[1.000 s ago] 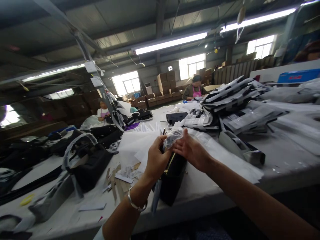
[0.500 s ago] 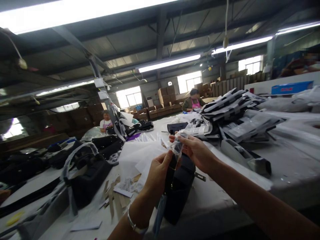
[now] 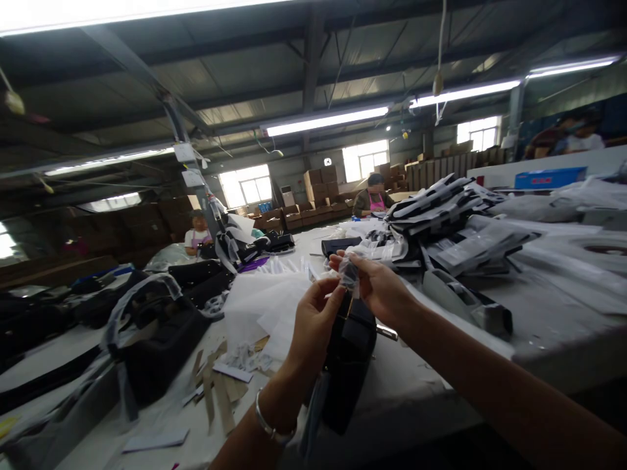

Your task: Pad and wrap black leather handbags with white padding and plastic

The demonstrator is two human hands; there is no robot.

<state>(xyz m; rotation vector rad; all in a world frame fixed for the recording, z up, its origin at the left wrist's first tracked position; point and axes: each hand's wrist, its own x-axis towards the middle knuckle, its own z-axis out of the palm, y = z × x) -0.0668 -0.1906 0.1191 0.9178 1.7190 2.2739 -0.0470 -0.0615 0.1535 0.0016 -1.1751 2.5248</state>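
In the head view, a dark bag [image 3: 353, 349] stands upright near the table's front edge, in front of me. Above its top, crumpled clear plastic wrap [image 3: 349, 273] surrounds a dark strip, perhaps the bag's handle; its far end is hidden. My left hand [image 3: 313, 326] pinches the wrap's lower end between thumb and forefinger. Higher up, my right hand [image 3: 385, 290] grips the same wrap with thumb and fingers. A metal pull [image 3: 386, 331] sticks out from the bag's right side. Below my left wrist hangs a bluish-grey strip [image 3: 316, 408], blurred.
Left stands a black bag [image 3: 159, 349] with a plastic-wrapped handle. White sheets [image 3: 264, 307] and cardboard strips [image 3: 215, 388] lie beside my left forearm. Wrapped grey and black pieces [image 3: 441, 202] are heaped at right, near a grey bag [image 3: 460, 300]. Co-workers sit farther back.
My left hand has risen closer to my right, and less of the wrapped strip shows between them. The view has shifted slightly, so the surroundings sit farther left.
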